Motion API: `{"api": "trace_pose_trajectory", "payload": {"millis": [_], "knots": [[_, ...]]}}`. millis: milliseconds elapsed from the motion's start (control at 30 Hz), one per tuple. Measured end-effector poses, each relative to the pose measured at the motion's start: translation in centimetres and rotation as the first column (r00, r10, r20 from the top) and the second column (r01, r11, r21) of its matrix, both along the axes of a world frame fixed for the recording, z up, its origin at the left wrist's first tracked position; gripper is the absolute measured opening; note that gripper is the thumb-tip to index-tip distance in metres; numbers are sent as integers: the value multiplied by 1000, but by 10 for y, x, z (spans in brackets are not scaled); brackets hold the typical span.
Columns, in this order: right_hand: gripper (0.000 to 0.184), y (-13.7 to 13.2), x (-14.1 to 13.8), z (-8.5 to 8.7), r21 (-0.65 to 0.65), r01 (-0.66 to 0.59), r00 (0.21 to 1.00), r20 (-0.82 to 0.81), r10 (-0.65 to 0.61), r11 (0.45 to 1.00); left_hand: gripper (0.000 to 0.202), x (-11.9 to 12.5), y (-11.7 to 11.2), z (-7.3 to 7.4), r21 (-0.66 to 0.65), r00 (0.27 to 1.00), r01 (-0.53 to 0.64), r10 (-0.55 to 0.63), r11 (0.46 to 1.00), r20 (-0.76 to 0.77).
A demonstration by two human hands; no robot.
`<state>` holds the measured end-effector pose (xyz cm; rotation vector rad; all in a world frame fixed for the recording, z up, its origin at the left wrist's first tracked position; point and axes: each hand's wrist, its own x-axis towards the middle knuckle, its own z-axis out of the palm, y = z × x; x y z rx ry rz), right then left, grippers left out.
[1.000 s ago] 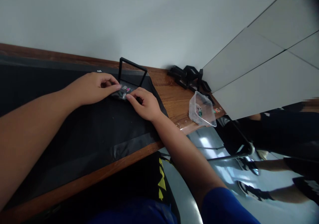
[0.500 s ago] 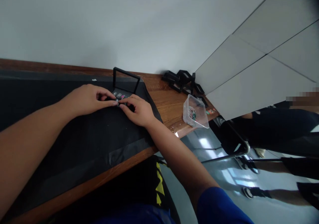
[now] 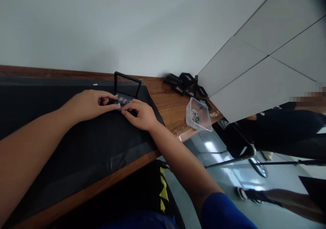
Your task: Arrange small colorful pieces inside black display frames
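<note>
A small black hinged frame (image 3: 127, 76) stands open on the black mat, its lid upright. Several small pieces, one of them pink (image 3: 124, 100), lie in its lower half. My left hand (image 3: 88, 103) is at the left side of this lower half, thumb and fingers curled around its near corner. At the near right side, my right hand (image 3: 141, 114) has its thumb and index finger drawn close together at the frame's edge. Whatever tiny thing may be between those right fingertips is too small to make out.
A clear plastic tub (image 3: 199, 115) with small coloured bits stands at the right table edge. Behind it lie several black frames (image 3: 180, 81). Loose coloured pieces (image 3: 214, 114) lie beside the tub. A white wall borders the table (image 3: 163, 101). Another person's leg (image 3: 287, 198) shows at right.
My left fingertips have parted slightly from the right ones, and more of the small pieces in the frame shows. The view has shifted a little. A person's feet at right have moved.
</note>
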<state>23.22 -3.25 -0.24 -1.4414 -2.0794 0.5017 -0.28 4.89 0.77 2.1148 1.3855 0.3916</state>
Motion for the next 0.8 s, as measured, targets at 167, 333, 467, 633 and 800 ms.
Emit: {"api": "trace_pose_trajectory", "payload": {"millis": [167,333,467,633,800], "knots": [[15,-1,1,2,-4,-2,1000,14,2,1000,65,0,2,-4,23,1000,20,-20,1000,-3],[21,0,-1,-2,-2,1,998,55,-1,1000,65,-1,2,-5,56,999,9,-6,998,-42],[22,-10,2,7,55,-39,995,93,34,998,60,-1,2,-3,64,997,58,-54,996,-56],[29,-62,61,81,412,34,969,208,-131,910,63,-1,5,-1,20,998,64,-63,998,-29],[29,-97,165,128,272,519,680,444,-584,811,53,-2,4,0,34,999,32,-33,999,26]]}}
